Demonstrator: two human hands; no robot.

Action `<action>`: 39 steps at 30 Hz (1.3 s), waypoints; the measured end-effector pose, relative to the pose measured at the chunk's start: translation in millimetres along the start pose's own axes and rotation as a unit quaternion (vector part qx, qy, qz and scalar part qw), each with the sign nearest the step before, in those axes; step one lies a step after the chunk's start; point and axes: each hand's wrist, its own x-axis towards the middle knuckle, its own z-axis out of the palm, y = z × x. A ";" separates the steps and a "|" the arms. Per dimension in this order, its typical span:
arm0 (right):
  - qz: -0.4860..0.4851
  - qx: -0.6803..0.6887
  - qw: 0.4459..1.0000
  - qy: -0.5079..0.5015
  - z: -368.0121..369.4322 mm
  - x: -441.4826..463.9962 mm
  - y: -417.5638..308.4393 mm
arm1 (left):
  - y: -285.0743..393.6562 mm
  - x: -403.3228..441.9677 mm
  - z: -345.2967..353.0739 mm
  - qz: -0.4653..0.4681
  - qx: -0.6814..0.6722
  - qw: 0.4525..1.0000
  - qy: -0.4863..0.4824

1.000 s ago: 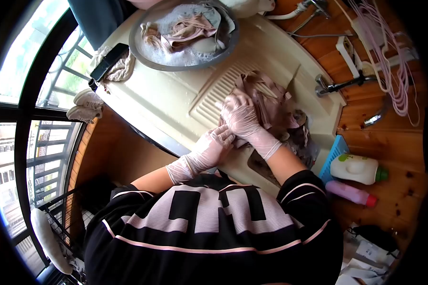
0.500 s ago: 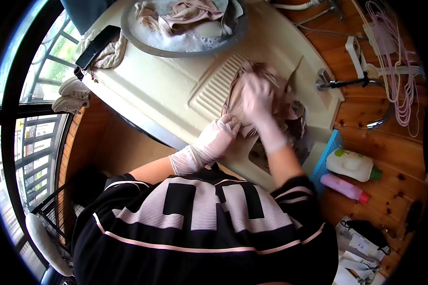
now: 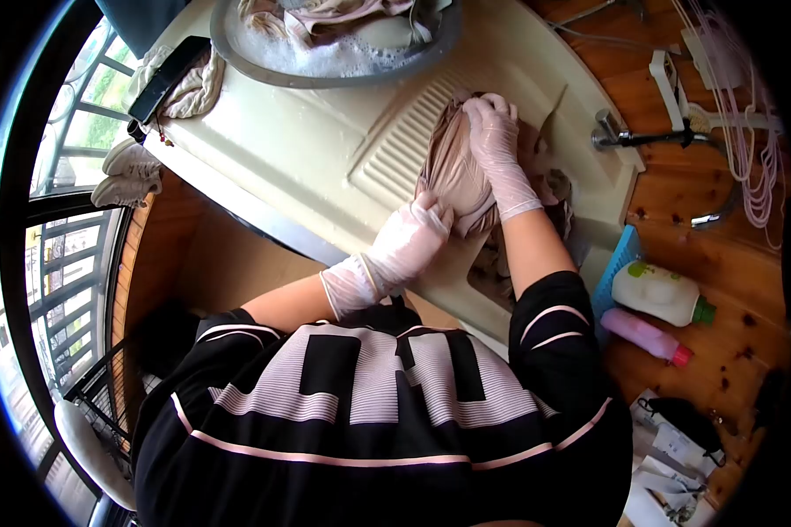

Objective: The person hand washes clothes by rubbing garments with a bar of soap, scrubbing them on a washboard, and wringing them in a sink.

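Left hand, head view: the gloved left hand (image 3: 409, 235) is closing its fingers on the near edge of a dusty-pink cloth (image 3: 455, 171), right there low on the left!
Right hand: the gloved right hand (image 3: 495, 136) is gripping the far end, fingers curling over the fabric.
Pink cloth: it's stretching between both hands, lying against the right side of the ribbed washboard area (image 3: 391, 145) of the cream sink top (image 3: 290, 167).
Basin: up beyond the hands, a grey basin (image 3: 325, 82) is holding suds (image 3: 325, 60) and more clothes (image 3: 347, 19).
Left edge: a black phone (image 3: 169, 79) is resting on a cream cloth (image 3: 200, 92).
Right side: a white bottle (image 3: 652, 294) and a pink bottle (image 3: 640, 332) are lying beside a blue plastic piece (image 3: 620, 259).
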 end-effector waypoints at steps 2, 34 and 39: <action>0.170 0.450 0.874 -0.067 6.2 -46.3 -4.0 | -2.1 4.9 -3.2 -0.008 -0.013 0.999 -0.029; 0.646 0.463 0.600 0.089 -19.7 -4.8 87.7 | -3.0 -18.5 -37.1 0.008 -0.027 1.000 -0.011; 0.431 0.188 0.882 0.039 21.3 -3.4 142.5 | 6.5 -15.5 -17.4 -0.006 0.020 0.999 0.042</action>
